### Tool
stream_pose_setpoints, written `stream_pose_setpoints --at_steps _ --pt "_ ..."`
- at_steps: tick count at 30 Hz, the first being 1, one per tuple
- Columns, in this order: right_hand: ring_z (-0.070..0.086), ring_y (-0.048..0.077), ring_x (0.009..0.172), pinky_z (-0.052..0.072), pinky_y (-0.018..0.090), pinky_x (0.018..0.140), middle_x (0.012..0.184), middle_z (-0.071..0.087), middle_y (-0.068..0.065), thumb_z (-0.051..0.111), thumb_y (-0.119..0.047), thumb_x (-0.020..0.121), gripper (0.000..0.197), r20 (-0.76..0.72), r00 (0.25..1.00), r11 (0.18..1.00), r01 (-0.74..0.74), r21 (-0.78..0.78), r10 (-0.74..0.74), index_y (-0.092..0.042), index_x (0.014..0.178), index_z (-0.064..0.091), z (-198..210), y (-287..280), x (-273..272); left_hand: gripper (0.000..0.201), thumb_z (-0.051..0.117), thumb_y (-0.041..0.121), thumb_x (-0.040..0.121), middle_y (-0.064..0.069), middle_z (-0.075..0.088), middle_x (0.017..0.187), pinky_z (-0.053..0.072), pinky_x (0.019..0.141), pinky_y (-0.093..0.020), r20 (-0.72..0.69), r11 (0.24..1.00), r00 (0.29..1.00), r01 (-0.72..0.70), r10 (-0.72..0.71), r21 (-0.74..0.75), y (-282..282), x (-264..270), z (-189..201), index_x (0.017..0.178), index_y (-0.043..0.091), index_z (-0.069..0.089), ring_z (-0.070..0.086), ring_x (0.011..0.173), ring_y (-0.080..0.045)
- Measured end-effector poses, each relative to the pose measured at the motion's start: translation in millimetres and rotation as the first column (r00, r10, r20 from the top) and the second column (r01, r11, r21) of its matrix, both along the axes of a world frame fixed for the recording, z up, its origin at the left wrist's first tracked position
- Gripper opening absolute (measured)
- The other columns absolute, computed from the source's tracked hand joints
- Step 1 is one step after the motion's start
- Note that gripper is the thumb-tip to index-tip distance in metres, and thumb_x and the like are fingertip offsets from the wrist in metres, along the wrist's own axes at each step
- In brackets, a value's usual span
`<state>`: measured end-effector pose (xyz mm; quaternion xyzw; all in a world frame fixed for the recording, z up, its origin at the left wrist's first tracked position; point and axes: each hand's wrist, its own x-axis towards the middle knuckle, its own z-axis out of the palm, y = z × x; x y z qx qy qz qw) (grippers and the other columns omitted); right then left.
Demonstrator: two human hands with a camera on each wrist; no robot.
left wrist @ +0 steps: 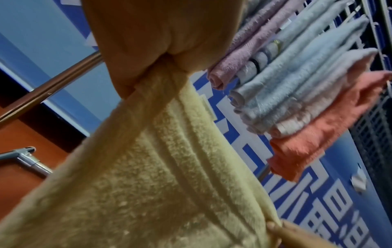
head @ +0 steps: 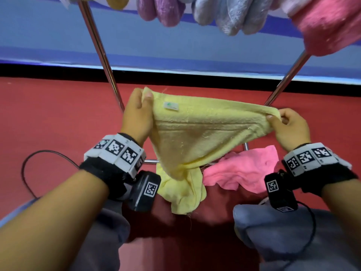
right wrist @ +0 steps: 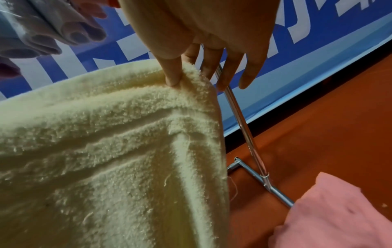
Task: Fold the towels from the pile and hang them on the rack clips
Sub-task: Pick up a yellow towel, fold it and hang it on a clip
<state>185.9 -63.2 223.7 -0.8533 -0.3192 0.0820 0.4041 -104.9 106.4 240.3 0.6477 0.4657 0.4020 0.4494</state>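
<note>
A yellow towel [head: 195, 133] hangs stretched between my hands above the red floor, its lower part sagging in a bunch. My left hand [head: 139, 112] pinches its upper left corner [left wrist: 157, 78]. My right hand [head: 283, 124] pinches the right corner [right wrist: 186, 78] between thumb and forefinger, the other fingers loose. A pink towel [head: 244, 171] lies crumpled on the floor below my right hand, also seen in the right wrist view [right wrist: 339, 213]. Folded towels hang from the rack above: purple [head: 160, 10], pale blue [head: 230, 14], pink [head: 330, 28].
The rack's two metal legs [head: 101, 53] [head: 287, 81] slant down to a base bar [head: 150, 162] behind the towel. A blue banner wall [head: 175, 47] stands behind. My knees in grey trousers [head: 283, 231] are at the bottom. A black cable [head: 25, 173] loops on the floor at left.
</note>
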Motion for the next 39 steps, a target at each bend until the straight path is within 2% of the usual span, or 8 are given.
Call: stream_pose_setpoints --at_steps 6,10,17,22,25,28,32,39 --pt "0.045 0.004 0.058 0.038 0.016 0.054 0.069 0.051 -0.003 0.064 -0.023 0.088 0.015 -0.059 0.990 0.992 -0.127 0.016 0.128 -0.017 0.079 0.052 51 -4 -3 0.023 0.038 0.032 0.099 0.001 0.050 0.082 0.043 0.078 -0.038 0.054 0.994 0.994 -0.094 0.097 -0.046 -14 -20 5 0.078 0.025 0.045 0.047 0.077 -0.015" --pt "0.049 0.019 0.071 0.039 0.028 0.065 0.081 0.056 0.005 0.060 -0.028 0.090 0.019 -0.007 0.985 0.983 -0.171 -0.069 0.171 -0.010 0.091 0.055 97 -9 -15 0.026 0.035 0.028 0.099 0.007 0.043 0.073 0.036 0.072 -0.030 0.063 0.988 0.989 -0.129 0.134 -0.081 -22 -18 52 0.074 0.024 0.041 0.042 0.070 -0.012" --pt "0.059 0.027 0.101 0.043 0.033 0.089 0.111 0.065 0.014 0.057 -0.026 0.091 0.026 0.029 0.982 0.975 -0.184 -0.129 0.189 -0.010 0.110 0.064 172 -37 -42 0.033 0.054 0.041 0.069 -0.005 0.056 0.097 0.047 0.089 -0.041 0.003 0.979 0.999 0.047 -0.047 -0.198 -57 -15 139 0.095 0.021 0.051 0.058 0.097 -0.027" --pt "0.062 0.031 0.096 0.047 0.044 0.095 0.102 0.068 0.018 0.054 -0.019 0.090 0.016 -0.014 0.977 0.976 -0.213 -0.047 0.213 -0.010 0.092 0.068 218 -55 -69 0.024 0.045 0.030 0.084 -0.006 0.054 0.098 0.047 0.089 -0.045 0.058 0.995 0.994 0.097 -0.095 -0.035 -94 -18 206 0.104 0.018 0.045 0.057 0.098 -0.027" --pt "0.057 0.014 0.073 0.049 0.037 0.088 0.080 0.064 0.005 0.051 -0.010 0.091 0.024 -0.117 0.965 0.971 -0.226 0.073 0.234 -0.019 0.071 0.062 248 -63 -85 0.017 0.045 0.030 0.079 -0.004 0.054 0.097 0.048 0.094 -0.048 0.163 0.999 0.986 0.032 -0.038 0.041 -107 -27 252 0.095 0.026 0.045 0.058 0.105 -0.029" --pt "0.054 0.016 0.078 0.048 0.035 0.081 0.077 0.060 -0.002 0.045 -0.016 0.094 0.026 -0.021 0.971 0.963 -0.231 0.141 0.236 -0.023 0.074 0.060 281 -70 -100 0.013 0.048 0.026 0.085 0.000 0.055 0.090 0.051 0.090 -0.040 0.182 0.996 0.983 0.004 -0.020 0.084 -112 -38 286 0.098 0.024 0.046 0.059 0.096 -0.024" --pt "0.054 0.026 0.104 0.040 0.033 0.088 0.114 0.063 0.014 0.038 -0.021 0.098 0.030 0.197 0.970 0.973 -0.174 0.150 0.143 -0.008 0.110 0.062 311 -82 -111 0.014 0.053 0.029 0.079 -0.013 0.062 0.098 0.053 0.085 -0.044 0.174 0.995 0.983 0.051 -0.064 0.080 -115 -55 294 0.092 0.024 0.050 0.063 0.093 -0.032" --pt "0.055 0.036 0.112 0.041 0.039 0.095 0.118 0.062 0.020 0.046 -0.027 0.096 0.034 0.185 0.980 0.994 -0.084 0.064 0.071 -0.003 0.110 0.065 323 -96 -105 0.026 0.047 0.029 0.093 -0.007 0.058 0.110 0.047 0.096 -0.047 0.130 0.993 0.990 -0.074 0.062 0.090 -116 -85 284 0.113 0.013 0.050 0.057 0.107 -0.028"
